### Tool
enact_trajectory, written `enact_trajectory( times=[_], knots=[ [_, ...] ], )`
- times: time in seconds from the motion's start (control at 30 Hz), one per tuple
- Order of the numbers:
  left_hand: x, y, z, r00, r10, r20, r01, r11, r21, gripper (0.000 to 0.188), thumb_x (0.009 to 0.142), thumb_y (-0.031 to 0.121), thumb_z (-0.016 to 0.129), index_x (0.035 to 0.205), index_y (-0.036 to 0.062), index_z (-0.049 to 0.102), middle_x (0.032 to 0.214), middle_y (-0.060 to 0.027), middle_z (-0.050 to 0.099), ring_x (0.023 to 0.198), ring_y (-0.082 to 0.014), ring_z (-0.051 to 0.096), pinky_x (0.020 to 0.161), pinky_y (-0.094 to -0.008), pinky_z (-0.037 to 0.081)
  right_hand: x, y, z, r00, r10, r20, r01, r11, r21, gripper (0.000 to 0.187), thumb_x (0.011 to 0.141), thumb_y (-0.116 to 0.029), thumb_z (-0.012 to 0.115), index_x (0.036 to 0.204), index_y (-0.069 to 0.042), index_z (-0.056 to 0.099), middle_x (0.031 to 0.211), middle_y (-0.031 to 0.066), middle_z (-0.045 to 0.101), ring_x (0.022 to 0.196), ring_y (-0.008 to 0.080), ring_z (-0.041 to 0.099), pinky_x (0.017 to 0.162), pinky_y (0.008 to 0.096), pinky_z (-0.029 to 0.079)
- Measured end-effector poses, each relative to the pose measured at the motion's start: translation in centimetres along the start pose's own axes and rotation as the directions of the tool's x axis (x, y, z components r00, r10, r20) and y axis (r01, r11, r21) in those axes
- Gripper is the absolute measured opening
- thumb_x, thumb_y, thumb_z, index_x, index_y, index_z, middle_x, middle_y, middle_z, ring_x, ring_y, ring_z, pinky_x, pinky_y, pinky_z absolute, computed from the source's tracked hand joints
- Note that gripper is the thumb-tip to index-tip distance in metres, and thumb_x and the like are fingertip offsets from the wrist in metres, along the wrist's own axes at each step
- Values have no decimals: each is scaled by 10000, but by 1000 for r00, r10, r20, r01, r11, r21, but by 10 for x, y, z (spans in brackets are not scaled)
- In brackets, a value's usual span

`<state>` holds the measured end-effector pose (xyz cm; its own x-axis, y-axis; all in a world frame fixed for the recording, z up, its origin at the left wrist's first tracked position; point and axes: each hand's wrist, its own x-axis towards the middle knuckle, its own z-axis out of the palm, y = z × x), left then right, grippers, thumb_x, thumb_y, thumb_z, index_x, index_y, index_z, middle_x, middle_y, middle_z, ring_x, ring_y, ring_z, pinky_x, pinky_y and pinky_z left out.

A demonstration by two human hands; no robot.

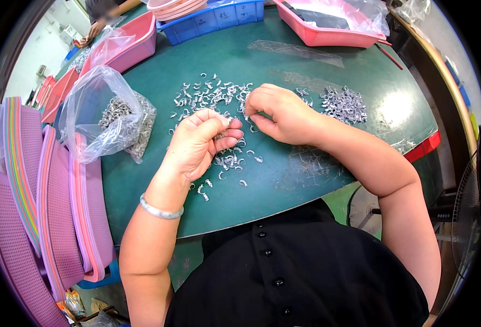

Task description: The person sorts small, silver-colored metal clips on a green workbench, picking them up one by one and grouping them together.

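Loose metal clips (213, 95) mid-table (306, 71); bagged clips (109, 117) left; clip heap (344, 103) right; baskets (327, 24) behind.

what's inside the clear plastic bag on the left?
The clear plastic bag holds a heap of small silvery metal parts, like those loose on the green table. How deep the heap goes cannot be seen; crinkled plastic and glare cover it.

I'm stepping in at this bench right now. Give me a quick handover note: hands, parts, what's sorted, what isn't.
Left hand: curled over the small metal clips on the green table; whether it holds any is hidden.
Right hand: fingertips pinched at the loose scatter's edge; contents not visible.
Separate clip pile lies right of the hands, looking gathered.
Clear bag of more clips sits to the left, open.
Left to do: the loose scatter and, probably, the bag.
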<state>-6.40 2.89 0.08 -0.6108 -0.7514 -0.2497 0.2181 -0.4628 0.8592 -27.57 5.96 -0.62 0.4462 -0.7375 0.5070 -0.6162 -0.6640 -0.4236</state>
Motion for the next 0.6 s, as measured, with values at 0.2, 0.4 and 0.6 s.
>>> enact_trajectory(
  times=[0.2, 0.4, 0.6],
  knots=[
    [-1, 0, -2, 997, -16, 77, 18, 999, -33, 62, 859, 12, 589, 918, 11, 572, 902, -127, 649, 770, -175, 660, 687, -250, 565, 0, -13, -5, 987, 162, -12, -152, 946, 286, 139, 765, 23, 565, 884, -34, 611, 806, 106, 593, 727, 262, 597, 634, 328, 485],
    [1, -3, -1, 992, -12, 125, 18, 999, -47, 120, 872, 25, 605, 988, 26, 575, 904, -101, 652, 754, -147, 659, 655, -220, 562, 0, -12, 0, 995, -5, -98, 34, 953, 301, 210, 763, 31, 590, 953, -32, 653, 853, 91, 595, 745, 221, 597, 635, 301, 484],
    [3, -8, -7, 983, -28, 184, 53, 990, -130, 132, 884, 42, 603, 1003, -9, 583, 918, -110, 657, 762, -164, 665, 678, -251, 571, 0, -20, -5, 998, 0, -67, 20, 954, 300, 167, 761, 9, 661, 926, -15, 646, 886, 83, 598, 761, 192, 600, 631, 279, 484]
  ],
)
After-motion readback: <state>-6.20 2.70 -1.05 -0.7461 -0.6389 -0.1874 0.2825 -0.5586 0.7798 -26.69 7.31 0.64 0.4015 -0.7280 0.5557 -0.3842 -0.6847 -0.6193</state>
